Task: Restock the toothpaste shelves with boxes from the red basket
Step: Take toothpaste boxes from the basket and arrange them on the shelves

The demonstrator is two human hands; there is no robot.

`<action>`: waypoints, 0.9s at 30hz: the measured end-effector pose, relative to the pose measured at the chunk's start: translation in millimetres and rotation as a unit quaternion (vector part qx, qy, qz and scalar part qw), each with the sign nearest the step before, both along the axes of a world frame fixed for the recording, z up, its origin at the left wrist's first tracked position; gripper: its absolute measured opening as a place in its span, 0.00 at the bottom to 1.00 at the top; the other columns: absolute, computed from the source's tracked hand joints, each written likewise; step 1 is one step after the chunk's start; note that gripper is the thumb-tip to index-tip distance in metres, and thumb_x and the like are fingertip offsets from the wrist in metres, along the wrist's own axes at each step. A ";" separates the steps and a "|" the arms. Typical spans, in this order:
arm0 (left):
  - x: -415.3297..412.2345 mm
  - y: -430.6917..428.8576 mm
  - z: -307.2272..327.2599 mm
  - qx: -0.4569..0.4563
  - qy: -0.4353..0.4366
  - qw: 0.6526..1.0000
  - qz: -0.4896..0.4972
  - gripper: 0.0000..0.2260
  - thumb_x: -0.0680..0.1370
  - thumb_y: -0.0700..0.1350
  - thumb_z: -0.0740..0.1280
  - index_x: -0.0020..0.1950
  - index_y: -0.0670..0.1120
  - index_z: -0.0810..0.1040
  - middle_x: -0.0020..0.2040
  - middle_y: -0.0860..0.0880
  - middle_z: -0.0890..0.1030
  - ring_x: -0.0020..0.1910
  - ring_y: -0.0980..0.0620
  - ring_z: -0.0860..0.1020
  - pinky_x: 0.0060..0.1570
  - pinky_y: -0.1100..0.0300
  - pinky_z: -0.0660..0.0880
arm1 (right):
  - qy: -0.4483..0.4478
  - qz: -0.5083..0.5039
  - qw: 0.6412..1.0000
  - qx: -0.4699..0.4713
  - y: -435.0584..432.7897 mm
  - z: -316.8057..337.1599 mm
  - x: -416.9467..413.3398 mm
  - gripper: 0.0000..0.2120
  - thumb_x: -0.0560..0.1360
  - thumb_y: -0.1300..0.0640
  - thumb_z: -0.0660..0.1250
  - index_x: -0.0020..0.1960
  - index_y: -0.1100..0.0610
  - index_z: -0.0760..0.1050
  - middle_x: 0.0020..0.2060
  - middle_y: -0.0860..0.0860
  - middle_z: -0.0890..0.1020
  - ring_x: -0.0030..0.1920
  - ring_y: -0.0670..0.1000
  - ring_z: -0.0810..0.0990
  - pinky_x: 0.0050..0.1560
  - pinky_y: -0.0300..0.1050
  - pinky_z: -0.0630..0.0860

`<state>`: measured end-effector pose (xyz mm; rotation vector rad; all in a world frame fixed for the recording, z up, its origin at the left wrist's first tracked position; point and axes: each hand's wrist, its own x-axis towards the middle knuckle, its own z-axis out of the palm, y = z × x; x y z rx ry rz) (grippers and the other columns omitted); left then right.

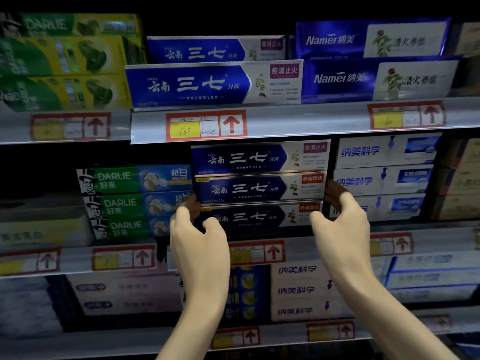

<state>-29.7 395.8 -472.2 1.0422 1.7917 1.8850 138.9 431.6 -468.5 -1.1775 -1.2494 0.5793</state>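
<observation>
While apparently seating blue box [259, 189] into stack at front edge of middle shelf [324, 249], gripping its left end with left hand [200, 237], right end with right hand [340, 219]. Lying between matching upper box [259, 158] and lower box [254, 216]. Judging this column nearly full; noting dark gap above Darlie boxes [135, 203]. Not seeing red basket, so not gauging remaining stock.
</observation>
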 end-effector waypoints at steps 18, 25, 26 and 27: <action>-6.7 4.1 4.1 0.040 -0.013 0.999 0.001 0.07 0.80 0.41 0.62 0.49 0.53 0.74 0.39 0.49 0.71 0.37 0.48 0.68 0.37 0.53 0.65 | -0.009 0.021 1.000 0.002 -2.8 6.4 3.2 0.24 0.77 0.68 0.64 0.68 0.48 0.76 0.50 0.37 0.81 0.37 0.29 0.79 0.32 0.23 0.71; -6.2 6.3 0.5 0.054 -0.010 0.998 0.015 0.06 0.79 0.40 0.63 0.46 0.51 0.73 0.42 0.47 0.72 0.38 0.47 0.69 0.37 0.53 0.65 | -0.014 0.041 0.999 0.009 1.3 4.3 8.3 0.22 0.77 0.68 0.65 0.59 0.42 0.73 0.45 0.34 0.79 0.52 0.29 0.70 0.33 0.22 0.72; -5.0 6.0 0.4 0.053 -0.012 0.998 0.012 0.05 0.79 0.39 0.63 0.47 0.50 0.73 0.43 0.47 0.72 0.38 0.47 0.69 0.36 0.53 0.65 | -0.017 0.039 0.999 0.008 1.5 3.9 8.7 0.23 0.78 0.68 0.65 0.60 0.41 0.72 0.46 0.34 0.79 0.52 0.30 0.71 0.33 0.23 0.72; -4.4 5.9 0.1 0.054 -0.014 0.998 0.009 0.05 0.79 0.39 0.63 0.48 0.49 0.74 0.44 0.47 0.72 0.38 0.48 0.69 0.37 0.54 0.66 | -0.019 0.036 0.999 0.008 0.9 3.7 8.7 0.23 0.78 0.68 0.64 0.61 0.41 0.72 0.46 0.33 0.79 0.52 0.32 0.73 0.33 0.23 0.73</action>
